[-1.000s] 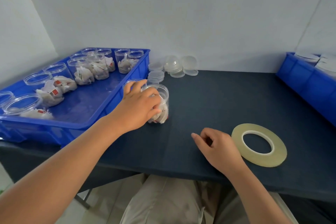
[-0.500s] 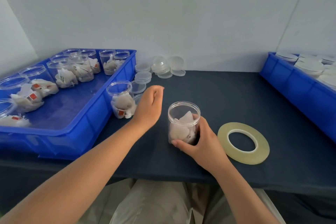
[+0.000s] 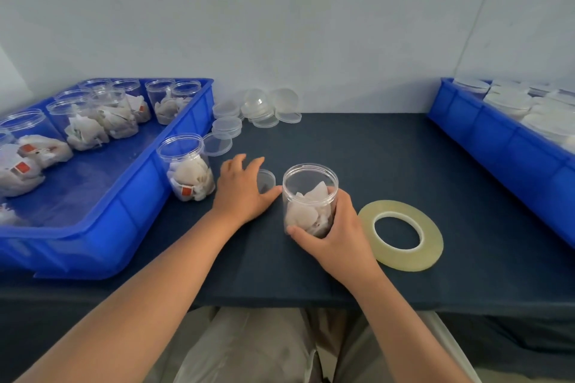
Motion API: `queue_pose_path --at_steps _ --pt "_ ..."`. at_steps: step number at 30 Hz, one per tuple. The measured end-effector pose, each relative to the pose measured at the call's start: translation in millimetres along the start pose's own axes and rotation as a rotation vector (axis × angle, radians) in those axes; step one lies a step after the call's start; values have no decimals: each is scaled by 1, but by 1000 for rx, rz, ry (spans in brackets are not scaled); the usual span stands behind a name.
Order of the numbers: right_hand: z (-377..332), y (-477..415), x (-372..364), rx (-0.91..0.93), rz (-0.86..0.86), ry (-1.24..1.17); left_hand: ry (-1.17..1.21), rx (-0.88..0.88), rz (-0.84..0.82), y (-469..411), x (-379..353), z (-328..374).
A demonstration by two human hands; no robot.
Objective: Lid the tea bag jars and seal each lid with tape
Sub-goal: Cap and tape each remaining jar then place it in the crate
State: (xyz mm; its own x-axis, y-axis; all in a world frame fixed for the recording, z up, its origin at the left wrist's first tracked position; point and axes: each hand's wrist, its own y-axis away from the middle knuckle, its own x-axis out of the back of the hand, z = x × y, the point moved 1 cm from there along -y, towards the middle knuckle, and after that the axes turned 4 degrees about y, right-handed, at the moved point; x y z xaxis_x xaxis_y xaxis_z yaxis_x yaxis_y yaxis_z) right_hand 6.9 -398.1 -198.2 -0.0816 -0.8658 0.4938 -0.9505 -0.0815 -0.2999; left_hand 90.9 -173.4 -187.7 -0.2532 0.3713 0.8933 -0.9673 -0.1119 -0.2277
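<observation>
jar (image 3: 308,188) in right grip (image 3: 337,236), lid (image 3: 267,180) beside it

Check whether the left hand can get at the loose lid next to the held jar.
Probably yes: the left hand lies partly over the lid, nothing between them; the jar stands to its right.

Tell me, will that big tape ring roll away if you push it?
Probably not: the tape roll lies flat on the table, so it would likely slide. It looks thin with a big hole, so probably light. On edge, it might roll.
</observation>
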Motion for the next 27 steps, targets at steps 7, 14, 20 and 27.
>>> queue_pose_path --at_steps 7,14,20,27 --pt "-2 0 1 -13 -6 -19 131 115 70 6 5 2" --pt "-6 1 3 -15 -70 14 770 322 24 9 32 18" --pt "-8 1 4 -14 -104 19 1384 113 111 11 67 58" --pt "-11 2 5 -22 -108 10 1117 18 255 32 70 93"
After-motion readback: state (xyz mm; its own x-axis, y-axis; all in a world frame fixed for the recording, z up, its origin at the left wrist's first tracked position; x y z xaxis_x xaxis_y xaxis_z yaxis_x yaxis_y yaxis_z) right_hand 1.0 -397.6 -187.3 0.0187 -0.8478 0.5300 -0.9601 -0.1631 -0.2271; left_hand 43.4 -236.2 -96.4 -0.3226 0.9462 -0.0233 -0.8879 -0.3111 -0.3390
